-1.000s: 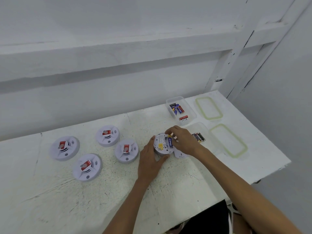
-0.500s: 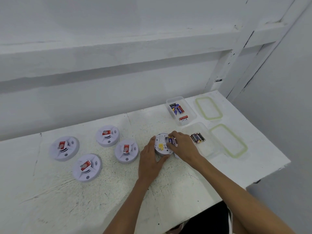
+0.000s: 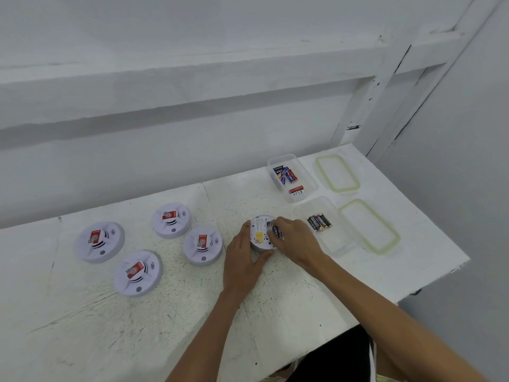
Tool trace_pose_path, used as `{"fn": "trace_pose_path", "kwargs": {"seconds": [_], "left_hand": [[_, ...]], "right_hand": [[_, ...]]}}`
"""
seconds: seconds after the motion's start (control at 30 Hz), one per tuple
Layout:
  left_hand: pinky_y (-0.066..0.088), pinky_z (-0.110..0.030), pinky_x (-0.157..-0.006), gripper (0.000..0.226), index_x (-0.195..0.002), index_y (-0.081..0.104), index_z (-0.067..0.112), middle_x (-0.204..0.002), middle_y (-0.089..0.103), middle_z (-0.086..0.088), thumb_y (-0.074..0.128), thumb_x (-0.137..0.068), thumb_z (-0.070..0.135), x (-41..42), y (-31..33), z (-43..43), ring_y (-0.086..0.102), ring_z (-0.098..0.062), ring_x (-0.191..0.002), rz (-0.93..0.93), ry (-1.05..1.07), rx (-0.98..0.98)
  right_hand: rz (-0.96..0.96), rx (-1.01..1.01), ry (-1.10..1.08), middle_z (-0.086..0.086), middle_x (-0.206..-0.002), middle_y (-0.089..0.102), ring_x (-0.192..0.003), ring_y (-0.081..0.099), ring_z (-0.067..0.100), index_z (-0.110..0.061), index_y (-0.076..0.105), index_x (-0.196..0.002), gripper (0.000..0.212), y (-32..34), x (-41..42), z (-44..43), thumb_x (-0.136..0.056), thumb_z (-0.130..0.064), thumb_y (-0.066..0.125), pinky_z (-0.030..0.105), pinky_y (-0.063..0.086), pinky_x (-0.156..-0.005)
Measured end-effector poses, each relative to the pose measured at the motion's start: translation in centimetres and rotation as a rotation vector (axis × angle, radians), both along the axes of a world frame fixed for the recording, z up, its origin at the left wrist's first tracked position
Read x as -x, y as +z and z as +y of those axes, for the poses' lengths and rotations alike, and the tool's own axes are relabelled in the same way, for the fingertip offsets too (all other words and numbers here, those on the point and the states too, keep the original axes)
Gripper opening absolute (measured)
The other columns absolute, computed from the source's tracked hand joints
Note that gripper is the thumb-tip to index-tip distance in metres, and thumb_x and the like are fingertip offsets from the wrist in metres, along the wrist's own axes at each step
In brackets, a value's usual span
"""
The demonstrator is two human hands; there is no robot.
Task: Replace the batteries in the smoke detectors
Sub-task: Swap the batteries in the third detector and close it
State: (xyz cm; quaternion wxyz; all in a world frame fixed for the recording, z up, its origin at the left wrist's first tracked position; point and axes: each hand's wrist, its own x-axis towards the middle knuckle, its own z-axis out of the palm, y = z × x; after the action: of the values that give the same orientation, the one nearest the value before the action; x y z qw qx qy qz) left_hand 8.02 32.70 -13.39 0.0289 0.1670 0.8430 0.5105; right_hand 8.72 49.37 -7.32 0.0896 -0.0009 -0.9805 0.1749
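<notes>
Detectors (image 3: 203, 245), four of them, lie face up on the white table (image 3: 303, 299), left of the hands. Two clear boxes (image 3: 338, 241) with batteries (image 3: 319, 222) sit just to the right, with lids (image 3: 369, 227) beside them. The left hand (image 3: 242, 260) holds the upturned detector (image 3: 260, 230) near the table's middle. The right hand (image 3: 296, 239) covers its edge and pinches a blue battery (image 3: 276, 231) on it. Its fingers are lower than before.

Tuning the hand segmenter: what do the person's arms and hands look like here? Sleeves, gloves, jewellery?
Both bare. The left hand and right hand wear no gloves, and no rings show at this size. The left forearm and right forearm are uncovered to the frame edge: no sleeve, watch or band visible. The only clothing in view is a dark garment at the bottom.
</notes>
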Motion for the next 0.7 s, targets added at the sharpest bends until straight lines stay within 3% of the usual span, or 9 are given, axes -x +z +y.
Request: {"fn": "trace_pose_path", "kwargs": {"seconds": [0.13, 0.23, 0.3, 0.37, 0.43, 0.57, 0.7], "left_hand": [[0.036, -0.038, -0.119, 0.099, -0.158, 0.030, 0.014, -0.159, 0.041, -0.001, 0.051, -0.086, 0.078, 0.0, -0.3, 0.0, 0.043, -0.016, -0.143, 0.026, 0.011, 0.021], [0.037, -0.040, -0.119, 0.098, -0.158, 0.030, 0.015, -0.159, 0.041, 0.000, 0.052, -0.086, 0.077, 0.1, -0.5, -0.1, 0.042, -0.016, -0.144, 0.032, 0.004, 0.017], [0.035, -0.037, -0.119, 0.098, -0.158, 0.032, 0.015, -0.159, 0.042, 0.002, 0.054, -0.085, 0.078, 0.1, -0.3, 0.0, 0.042, -0.014, -0.144, 0.020, -0.004, 0.001], [0.033, -0.032, -0.120, 0.099, -0.156, 0.035, 0.020, -0.157, 0.042, 0.006, 0.052, -0.082, 0.083, 0.1, -0.1, 0.0, 0.043, -0.013, -0.143, -0.023, -0.001, -0.027], [0.035, -0.034, -0.120, 0.096, -0.155, 0.036, 0.024, -0.155, 0.044, 0.009, 0.054, -0.081, 0.083, 0.2, -0.1, 0.0, 0.044, -0.010, -0.141, -0.058, 0.001, -0.061], [0.040, -0.041, -0.117, 0.086, -0.156, 0.033, 0.030, -0.154, 0.045, 0.015, 0.066, -0.087, 0.068, 0.5, -0.5, -0.2, 0.043, -0.004, -0.140, -0.066, -0.011, -0.031], [0.042, -0.043, -0.114, 0.085, -0.156, 0.033, 0.031, -0.153, 0.047, 0.016, 0.067, -0.087, 0.068, 0.6, -0.5, -0.2, 0.045, -0.006, -0.139, -0.078, -0.010, -0.015]], "right_hand": [[-0.100, -0.104, 0.042, 0.014, -0.100, 0.067, -0.073, 0.061, 0.025, -0.004, 0.069, -0.101, 0.043, -0.1, 0.3, -0.3, -0.101, -0.041, 0.047, 0.027, 0.040, -0.064], [-0.154, -0.144, 0.035, 0.010, -0.089, 0.063, -0.066, 0.049, 0.018, -0.006, 0.068, -0.095, 0.047, 0.2, 0.5, -0.4, -0.101, -0.045, 0.044, 0.026, 0.034, -0.062], [-0.142, -0.136, 0.035, 0.007, -0.079, 0.063, -0.062, 0.049, 0.017, -0.007, 0.069, -0.086, 0.046, 0.8, 0.6, 0.0, -0.100, -0.044, 0.046, 0.030, 0.038, -0.060], [-0.124, -0.085, 0.017, 0.006, -0.077, 0.068, -0.064, 0.058, 0.019, -0.009, 0.070, -0.085, 0.040, 1.6, 0.8, 0.3, -0.098, -0.040, 0.049, 0.032, 0.048, -0.062], [-0.069, 0.021, -0.048, 0.006, -0.086, 0.073, -0.071, 0.066, 0.019, -0.010, 0.071, -0.096, 0.030, 2.4, 1.0, 0.5, -0.097, -0.034, 0.053, 0.033, 0.056, -0.066], [0.118, 0.252, -0.217, 0.003, -0.093, 0.072, -0.075, 0.064, 0.012, -0.009, 0.068, -0.113, 0.022, 3.9, 2.7, 1.3, -0.095, -0.016, 0.058, 0.026, 0.054, -0.072], [0.162, 0.273, -0.280, 0.008, -0.098, 0.072, -0.086, 0.064, 0.024, -0.008, 0.068, -0.111, 0.022, 4.0, 5.9, 3.4, -0.094, -0.010, 0.055, 0.037, 0.053, -0.079]]}}
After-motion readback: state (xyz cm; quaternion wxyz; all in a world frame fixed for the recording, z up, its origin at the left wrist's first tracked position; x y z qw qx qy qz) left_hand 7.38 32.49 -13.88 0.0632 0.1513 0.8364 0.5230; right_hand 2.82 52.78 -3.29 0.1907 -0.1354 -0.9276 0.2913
